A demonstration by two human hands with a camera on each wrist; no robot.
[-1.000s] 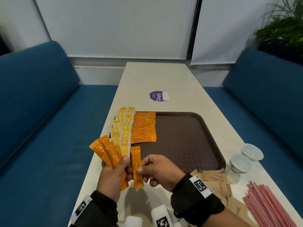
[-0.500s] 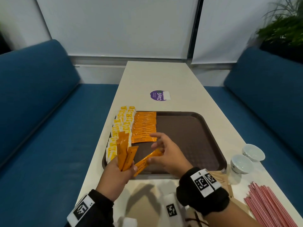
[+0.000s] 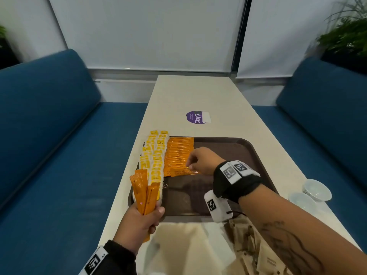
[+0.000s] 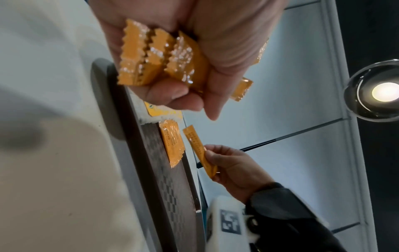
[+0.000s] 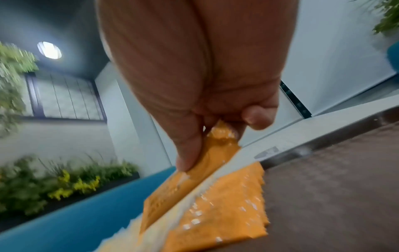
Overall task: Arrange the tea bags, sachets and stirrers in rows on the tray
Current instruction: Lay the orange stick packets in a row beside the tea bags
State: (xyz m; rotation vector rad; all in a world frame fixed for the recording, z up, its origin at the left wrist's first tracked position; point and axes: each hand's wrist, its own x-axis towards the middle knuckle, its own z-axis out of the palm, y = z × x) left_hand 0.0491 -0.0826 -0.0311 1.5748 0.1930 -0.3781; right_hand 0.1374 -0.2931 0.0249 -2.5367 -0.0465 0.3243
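Note:
A brown tray lies on the cream table. Along its left side run a row of yellow-and-white tea bags and a row of orange sachets. My right hand pinches one orange sachet by its right end and holds it low at the near end of the orange row. The right wrist view shows thumb and finger on that sachet, just above the row. My left hand grips a bundle of orange sachets upright at the tray's near left corner; the left wrist view shows their ends.
Brown paper sachets and a white sheet lie on the table in front of the tray. Two small white cups stand to the right. A purple sticker lies beyond the tray. Blue benches flank the table.
My right hand took one sachet from beside the left hand's bundle and carried it forward over the tray to the near end of the orange row. The left hand stayed put.

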